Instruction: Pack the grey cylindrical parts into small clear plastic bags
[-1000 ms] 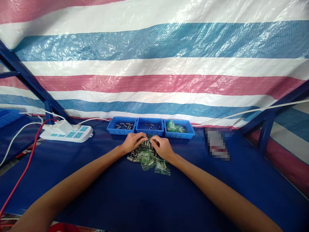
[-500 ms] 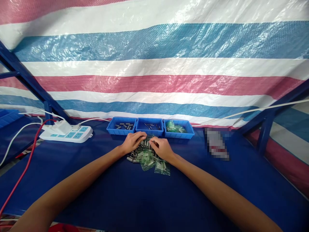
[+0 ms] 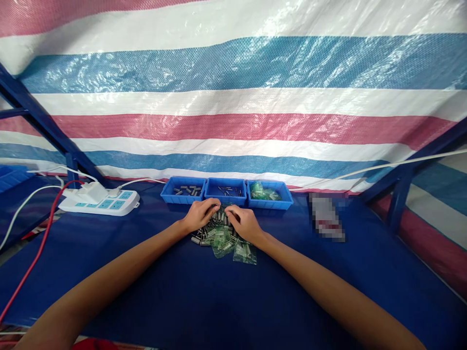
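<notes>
My left hand is closed in a pinch at the far left side of a heap of small metal cylinders and pins. Opposite it, my right hand pinches too, its fingertips a short gap from the left ones. Whatever lies between the fingers is too small and dark to make out. On the near side of the heap is a greenish clear plastic bag with metal parts in it. Another small clear bag lies at its right, below my right wrist.
Behind the heap stand a blue bin of cylinders, a blue bin of thin pins and a blue bin of bagged parts. A white power strip with cables sits left. A blurred-out item lies right on the blue table.
Both hands stay almost in place over the heap, fingertips still pinched. The whole view has shifted very slightly; the bins and bags have not visibly moved.
</notes>
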Motion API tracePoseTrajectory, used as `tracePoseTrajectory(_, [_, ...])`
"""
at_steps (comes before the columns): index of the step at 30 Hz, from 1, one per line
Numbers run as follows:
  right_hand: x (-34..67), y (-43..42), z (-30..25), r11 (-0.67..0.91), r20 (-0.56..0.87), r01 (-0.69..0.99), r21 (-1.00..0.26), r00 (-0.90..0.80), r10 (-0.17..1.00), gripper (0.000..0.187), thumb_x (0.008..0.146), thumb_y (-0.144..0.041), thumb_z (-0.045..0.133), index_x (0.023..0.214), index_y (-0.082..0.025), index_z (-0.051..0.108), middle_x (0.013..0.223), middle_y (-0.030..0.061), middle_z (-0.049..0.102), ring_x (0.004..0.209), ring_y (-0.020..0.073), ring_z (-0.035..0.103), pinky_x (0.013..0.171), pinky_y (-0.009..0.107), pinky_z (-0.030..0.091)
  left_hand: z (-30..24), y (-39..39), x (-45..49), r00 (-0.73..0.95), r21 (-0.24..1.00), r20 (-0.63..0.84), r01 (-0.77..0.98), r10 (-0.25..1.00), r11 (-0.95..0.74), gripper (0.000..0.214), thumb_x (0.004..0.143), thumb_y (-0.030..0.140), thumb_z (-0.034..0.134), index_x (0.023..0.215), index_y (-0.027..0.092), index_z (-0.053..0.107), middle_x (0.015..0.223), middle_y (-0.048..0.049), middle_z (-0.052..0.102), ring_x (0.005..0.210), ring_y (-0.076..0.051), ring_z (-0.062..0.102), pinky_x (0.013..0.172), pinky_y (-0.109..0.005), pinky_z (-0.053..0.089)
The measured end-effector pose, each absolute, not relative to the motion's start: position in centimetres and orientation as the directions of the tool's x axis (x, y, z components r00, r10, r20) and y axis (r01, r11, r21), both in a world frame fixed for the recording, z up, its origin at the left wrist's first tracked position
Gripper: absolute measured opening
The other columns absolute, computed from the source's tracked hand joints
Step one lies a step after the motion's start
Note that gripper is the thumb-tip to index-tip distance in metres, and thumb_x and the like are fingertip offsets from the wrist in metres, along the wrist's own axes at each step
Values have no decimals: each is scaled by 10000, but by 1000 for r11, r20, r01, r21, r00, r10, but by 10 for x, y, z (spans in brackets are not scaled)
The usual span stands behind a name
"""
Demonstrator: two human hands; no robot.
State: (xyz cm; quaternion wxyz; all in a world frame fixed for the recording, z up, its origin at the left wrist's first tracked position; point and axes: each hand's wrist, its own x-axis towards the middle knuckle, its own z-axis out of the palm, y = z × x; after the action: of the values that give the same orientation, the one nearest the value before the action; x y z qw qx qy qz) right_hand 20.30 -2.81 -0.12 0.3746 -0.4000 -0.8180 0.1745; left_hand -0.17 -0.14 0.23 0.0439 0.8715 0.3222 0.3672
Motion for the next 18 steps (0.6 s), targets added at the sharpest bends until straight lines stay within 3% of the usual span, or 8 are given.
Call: tracePoseTrajectory(18, [203,-28,-1,645,481,507,-572,-429,764,239,919,-260,417,1013,-175,619,633,21,620,533,144,552,558,226,376,4,-3,-1,517,332,610,522,600,-786,190,934,281,430,1031,154,534,702,2,608,531,-91,545,535,-187,380])
